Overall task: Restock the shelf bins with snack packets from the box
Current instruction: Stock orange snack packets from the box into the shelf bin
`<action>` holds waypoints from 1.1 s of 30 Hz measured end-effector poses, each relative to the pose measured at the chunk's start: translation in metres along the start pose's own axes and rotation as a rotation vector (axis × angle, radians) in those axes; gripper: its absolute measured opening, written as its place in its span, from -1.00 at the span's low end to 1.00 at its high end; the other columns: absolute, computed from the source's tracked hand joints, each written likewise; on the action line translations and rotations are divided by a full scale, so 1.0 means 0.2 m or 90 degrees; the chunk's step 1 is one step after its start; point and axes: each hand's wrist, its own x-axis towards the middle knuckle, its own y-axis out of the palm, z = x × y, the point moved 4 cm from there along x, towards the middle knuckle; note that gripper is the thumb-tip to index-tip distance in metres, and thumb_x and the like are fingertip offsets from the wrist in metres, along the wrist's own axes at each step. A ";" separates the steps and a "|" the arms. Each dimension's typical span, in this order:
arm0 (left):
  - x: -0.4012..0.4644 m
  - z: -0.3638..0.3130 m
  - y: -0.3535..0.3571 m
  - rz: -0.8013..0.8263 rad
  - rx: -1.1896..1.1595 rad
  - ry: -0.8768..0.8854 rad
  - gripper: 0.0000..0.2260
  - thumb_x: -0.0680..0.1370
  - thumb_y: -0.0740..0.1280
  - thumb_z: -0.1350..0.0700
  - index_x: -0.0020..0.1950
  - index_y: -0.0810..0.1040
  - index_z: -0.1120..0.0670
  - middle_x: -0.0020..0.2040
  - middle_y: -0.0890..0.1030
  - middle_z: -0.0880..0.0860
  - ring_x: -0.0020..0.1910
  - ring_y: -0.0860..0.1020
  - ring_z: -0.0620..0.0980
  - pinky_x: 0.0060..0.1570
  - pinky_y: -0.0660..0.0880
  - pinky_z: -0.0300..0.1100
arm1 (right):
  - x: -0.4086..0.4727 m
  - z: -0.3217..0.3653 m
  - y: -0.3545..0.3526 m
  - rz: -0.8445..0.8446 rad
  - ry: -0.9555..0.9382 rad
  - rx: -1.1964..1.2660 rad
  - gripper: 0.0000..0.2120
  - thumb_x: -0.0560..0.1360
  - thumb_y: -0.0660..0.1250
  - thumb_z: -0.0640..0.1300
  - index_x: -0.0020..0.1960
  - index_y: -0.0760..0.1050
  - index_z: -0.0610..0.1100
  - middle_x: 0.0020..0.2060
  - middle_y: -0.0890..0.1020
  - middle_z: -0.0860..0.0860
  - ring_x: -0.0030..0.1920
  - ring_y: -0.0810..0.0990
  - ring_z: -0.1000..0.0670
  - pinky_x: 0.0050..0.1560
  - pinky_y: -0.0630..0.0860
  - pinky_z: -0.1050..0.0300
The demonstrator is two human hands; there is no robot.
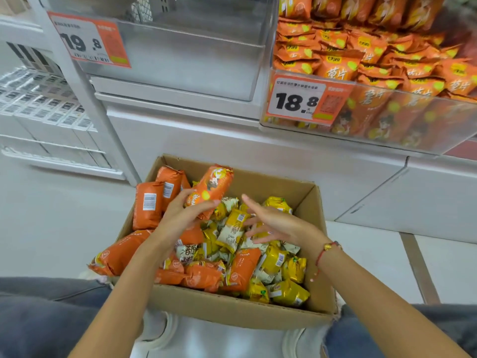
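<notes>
A: Nearest stuff first?
B: Grey-trousered knees at the bottom edge, white shoes between them, cardboard box (232, 310) on the floor just beyond.
A: Contents?
B: Orange packets along the box's left side and near edge, yellow packets (289, 293) filling the middle and right side up to the near right corner.
A: Left hand?
B: Left hand (180, 215) above the box's left half, grip clamped on one orange packet (213, 184) by its lower end. Packet lifted clear of the pile, tilted up toward the far wall.
A: Right hand?
B: Right hand (273, 223) just beside it, over the yellow pile, fingers spread and apart, holding nothing. Can't tell if the fingertips touch the packets under them. Red bracelet (327, 250) on that wrist.
A: Farther back?
B: Right shelf bin (374, 140), clear-fronted, piled with orange packets like the held one, price tag (296, 102) reading 18.8 on its left front corner. Left shelf bin (180, 60) shows no packets; tag (87, 40) reading 19.8 at its left front corner.
</notes>
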 end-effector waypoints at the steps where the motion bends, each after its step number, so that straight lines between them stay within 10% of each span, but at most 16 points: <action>1: 0.00 -0.01 -0.01 -0.042 -0.013 0.008 -0.53 0.39 0.51 -0.05 0.25 0.46 -0.08 0.16 0.59 -0.03 0.08 0.59 -0.09 0.00 0.51 -0.17 | 0.03 -0.05 0.01 -0.038 0.029 -0.114 -0.37 0.52 0.16 0.30 0.30 0.45 -0.19 0.09 0.60 -0.10 0.07 0.63 -0.09 -0.15 0.59 0.17; 6: 0.02 0.04 -0.02 -0.076 -0.040 0.004 -0.40 0.36 0.52 -0.05 0.35 0.41 -0.02 0.17 0.57 0.00 0.10 0.59 -0.06 0.04 0.54 -0.15 | 0.11 -0.31 0.10 -0.126 0.089 -0.549 -0.50 0.49 0.17 0.35 -0.27 0.36 -0.09 -0.40 0.38 0.02 -0.20 0.50 -0.08 -0.33 0.36 0.14; 12: 0.06 0.06 0.00 -0.077 -0.061 0.000 -0.35 0.36 0.52 -0.04 0.39 0.38 0.03 0.21 0.55 0.03 0.12 0.56 -0.07 0.07 0.54 -0.17 | 0.16 -0.36 0.22 -0.143 0.107 -0.240 -0.62 0.41 0.45 0.14 -0.16 0.43 -0.16 -0.16 0.59 -0.05 -0.24 0.61 -0.03 -0.38 0.55 0.19; 16: 0.06 0.07 -0.03 -0.082 -0.104 -0.009 -0.30 0.30 0.56 -0.09 0.38 0.39 0.03 0.19 0.58 0.01 0.13 0.57 -0.07 0.05 0.54 -0.16 | 0.11 -0.27 0.17 -0.062 0.078 -0.099 -0.58 0.42 0.49 -0.08 0.17 0.41 -0.17 0.14 0.56 -0.06 0.17 0.57 -0.06 -0.05 0.59 0.17; 27: 0.01 -0.16 0.02 -0.051 -0.398 -0.020 -0.63 0.60 0.21 -0.05 0.36 0.41 0.06 0.23 0.55 0.14 0.01 0.57 0.06 -0.11 0.52 -0.12 | -0.18 0.15 -0.09 0.039 -0.179 0.277 -0.45 0.32 0.47 -0.11 0.29 0.48 -0.11 0.12 0.65 -0.08 0.16 0.60 -0.06 0.19 0.53 -0.06; 33: -0.07 -0.47 0.04 0.053 -0.448 0.066 -0.45 0.31 0.54 -0.10 0.23 0.53 0.07 0.11 0.67 0.08 0.04 0.65 -0.04 -0.04 0.61 -0.15 | -0.36 0.45 -0.11 0.095 -0.263 0.271 -0.48 0.37 0.44 -0.04 0.29 0.51 -0.20 0.20 0.59 -0.16 0.16 0.55 -0.08 0.33 0.42 -0.07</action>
